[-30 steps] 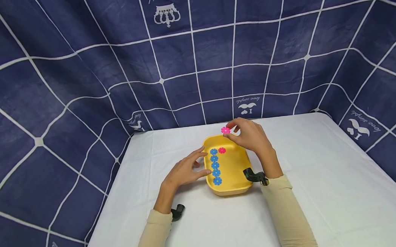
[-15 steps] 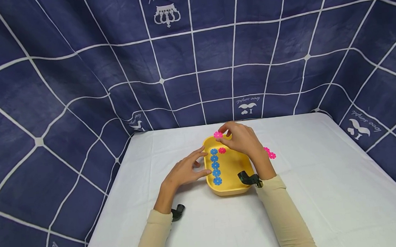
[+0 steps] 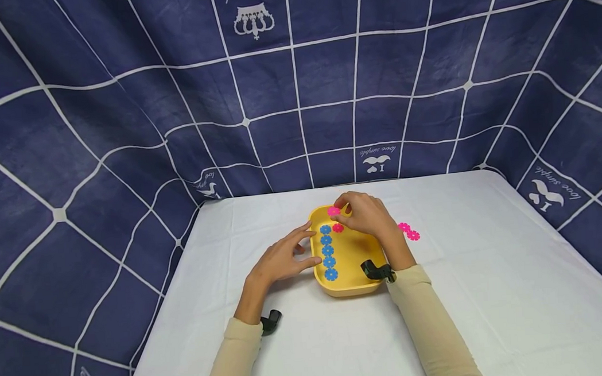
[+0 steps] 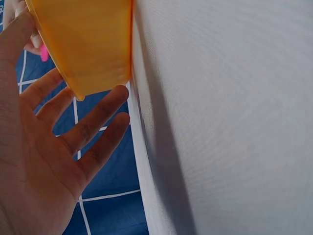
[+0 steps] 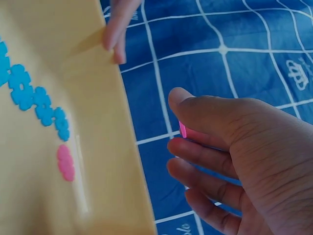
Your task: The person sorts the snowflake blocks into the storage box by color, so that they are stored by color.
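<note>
My right hand [image 3: 368,214] pinches a pink flower-shaped disc [image 3: 333,211] above the far end of a shallow yellow tray [image 3: 353,291]. In the right wrist view only a sliver of that held disc [image 5: 183,129] shows between thumb and fingers. Inside the tray, several blue flower-shaped discs [image 3: 328,251] form a column along the left side. One pink disc [image 3: 338,227] lies right of the farthest blue one. My left hand [image 3: 282,258] is at the tray's left edge; in the left wrist view its fingers [image 4: 98,122] are spread and nearly straight beside the tray wall.
Two pink discs [image 3: 409,231] lie on the white tablecloth [image 3: 492,268], right of the tray and near my right forearm. A dark blue curtain with white lines [image 3: 325,83] stands behind the table and along both sides. Each wrist carries a small black camera [image 3: 375,271].
My right hand has moved left and then down toward the tray with the pink disc. The two pink discs on the cloth came into sight. My left hand has stayed in place.
</note>
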Motion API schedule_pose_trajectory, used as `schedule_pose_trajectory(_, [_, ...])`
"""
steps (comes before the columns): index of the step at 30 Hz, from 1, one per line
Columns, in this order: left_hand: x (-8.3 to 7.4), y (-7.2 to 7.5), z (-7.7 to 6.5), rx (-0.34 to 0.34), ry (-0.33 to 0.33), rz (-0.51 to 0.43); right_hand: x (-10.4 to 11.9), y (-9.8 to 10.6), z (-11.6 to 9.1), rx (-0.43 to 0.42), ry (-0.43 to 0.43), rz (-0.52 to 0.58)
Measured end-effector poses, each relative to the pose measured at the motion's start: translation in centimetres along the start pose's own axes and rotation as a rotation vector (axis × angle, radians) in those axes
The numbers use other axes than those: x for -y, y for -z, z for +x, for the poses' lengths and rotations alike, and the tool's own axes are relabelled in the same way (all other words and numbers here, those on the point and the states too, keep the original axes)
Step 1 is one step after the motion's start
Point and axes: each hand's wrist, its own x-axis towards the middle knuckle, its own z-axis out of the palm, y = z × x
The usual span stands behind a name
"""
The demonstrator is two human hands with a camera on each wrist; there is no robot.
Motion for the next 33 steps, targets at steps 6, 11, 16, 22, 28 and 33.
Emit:
schedule_pose_trajectory(6, [0.1,0.0,0.0,0.000,-0.004,-0.002,-0.9,-1.2,0.4,0.044,-0.002,-0.040])
schedule_pose_trajectory(11, [0.1,0.1,0.0,-0.004,-0.008,-0.003,-1.1,-1.8,0.7,0.078,-0.005,-0.042])
schedule_pose_trajectory(16, [0.2,0.1,0.0,0.001,-0.004,-0.004,-1.1,-2.3,0.8,0.117,-0.018,-0.058])
schedule_pose_trajectory(22, [0.1,0.0,0.0,0.017,-0.004,0.004,-1.4,-2.6,0.3,0.166,-0.077,-0.079])
schedule_pose_trajectory(28, [0.0,0.1,-0.2,0.007,-0.005,0.018,-1.3,-2.9,0.3,0.204,-0.071,-0.079])
schedule_pose_trajectory(33, [0.0,0.4,-0.3,0.003,-0.016,0.020,-1.0,-3.2,0.5,0.245,-0.055,-0.107])
